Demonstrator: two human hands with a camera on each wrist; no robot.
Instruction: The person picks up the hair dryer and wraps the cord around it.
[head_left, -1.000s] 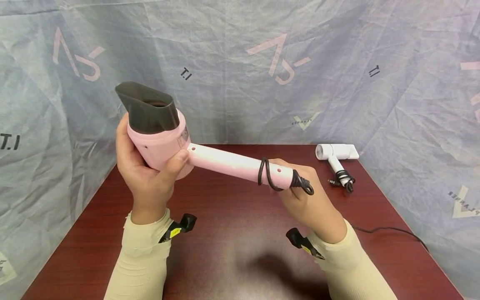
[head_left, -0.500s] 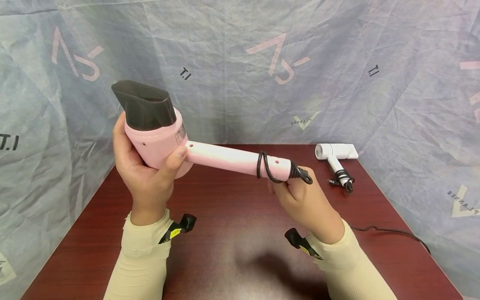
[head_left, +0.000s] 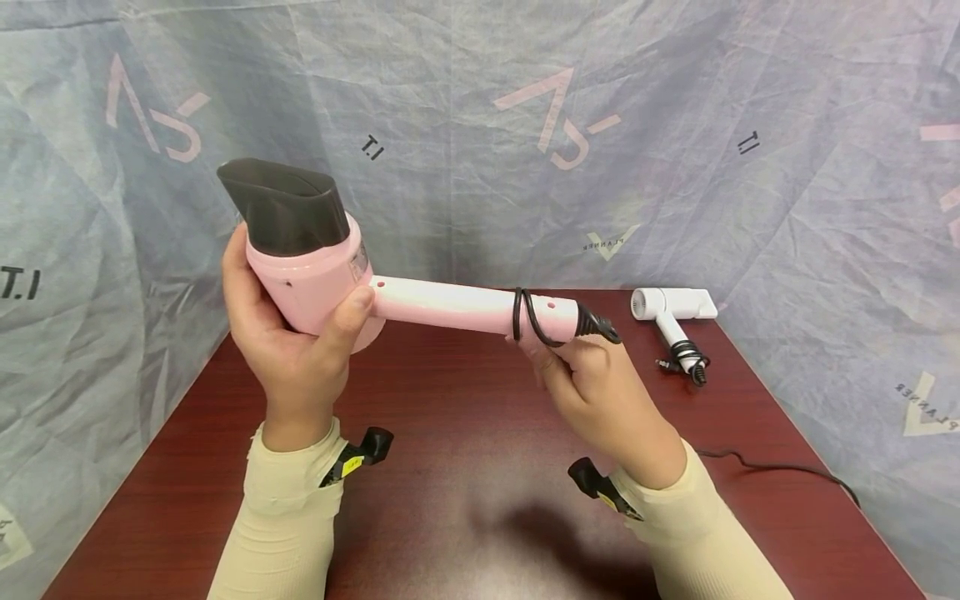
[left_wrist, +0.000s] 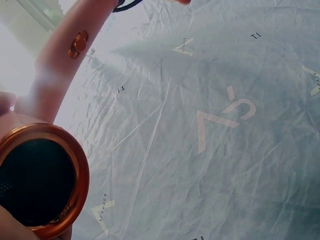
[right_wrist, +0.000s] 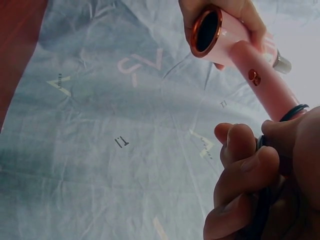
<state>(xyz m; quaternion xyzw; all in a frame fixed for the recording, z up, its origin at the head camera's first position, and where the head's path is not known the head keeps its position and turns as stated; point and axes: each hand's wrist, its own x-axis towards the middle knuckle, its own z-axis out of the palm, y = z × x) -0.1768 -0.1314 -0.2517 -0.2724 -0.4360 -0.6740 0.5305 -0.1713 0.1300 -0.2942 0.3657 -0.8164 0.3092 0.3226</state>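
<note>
In the head view my left hand (head_left: 292, 371) grips the barrel of a pink hair dryer (head_left: 442, 305), thumb at the handle's base. The dryer is up off the table, its black nozzle (head_left: 295, 212) pointing upward and its handle running right. A black power cord (head_left: 517, 315) loops round the handle's end. There my right hand (head_left: 607, 400) is just under the handle; in the right wrist view its fingers curl round the cord (right_wrist: 262, 212). A copper-coloured rim (left_wrist: 82, 175) and a copper-coloured switch (left_wrist: 78, 45) show in the left wrist view.
A white hair dryer (head_left: 675, 303) with its black cord wrapped round the handle lies at the back right of the dark red table (head_left: 450, 467). A thin black cable (head_left: 780, 467) runs along the right side. Grey printed cloth (head_left: 465, 167) hangs round the table.
The pink dryer's handle end has risen, bringing the handle nearer level, and its nozzle has shifted slightly left. My right hand has moved from behind the handle's end to below it.
</note>
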